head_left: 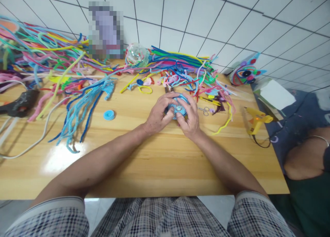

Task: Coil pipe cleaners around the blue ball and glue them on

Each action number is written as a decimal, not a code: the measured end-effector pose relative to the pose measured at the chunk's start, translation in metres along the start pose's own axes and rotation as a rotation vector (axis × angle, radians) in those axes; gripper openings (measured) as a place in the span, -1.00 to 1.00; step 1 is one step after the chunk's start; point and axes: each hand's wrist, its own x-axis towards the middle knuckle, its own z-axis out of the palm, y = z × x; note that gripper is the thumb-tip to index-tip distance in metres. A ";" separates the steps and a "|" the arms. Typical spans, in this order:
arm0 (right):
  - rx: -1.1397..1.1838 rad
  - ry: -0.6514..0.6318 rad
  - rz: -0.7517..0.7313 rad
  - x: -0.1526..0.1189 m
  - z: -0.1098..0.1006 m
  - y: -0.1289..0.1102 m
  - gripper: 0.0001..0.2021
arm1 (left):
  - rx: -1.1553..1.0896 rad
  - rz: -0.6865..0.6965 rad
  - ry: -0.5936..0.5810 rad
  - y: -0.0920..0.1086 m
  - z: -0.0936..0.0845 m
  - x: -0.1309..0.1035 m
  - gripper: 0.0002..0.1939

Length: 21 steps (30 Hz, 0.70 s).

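Observation:
Both of my hands meet at the middle of a wooden table [144,161], closed around a small light-blue pipe-cleaner coil piece [178,108]. My left hand [158,113] grips its left side with the fingers curled over the top. My right hand [189,118] holds its right side, thumb against the coil. Most of the piece is hidden by my fingers.
Piles of coloured pipe cleaners [64,68] cover the table's far side. A small blue coil disc [109,114] lies to the left, small scissors [205,110] just right of my hands, a yellow glue gun [257,122] at the right edge, a black glue gun [20,103] far left. Another person's arm [304,158] is at the right.

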 end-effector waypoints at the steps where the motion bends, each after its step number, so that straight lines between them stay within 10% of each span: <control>1: -0.005 -0.006 0.006 0.000 0.000 0.000 -0.47 | -0.004 0.003 0.004 0.000 0.000 0.000 -0.81; 21: 0.005 -0.003 0.011 -0.001 -0.002 0.004 -0.39 | 0.008 0.011 0.004 -0.002 0.002 0.000 -0.82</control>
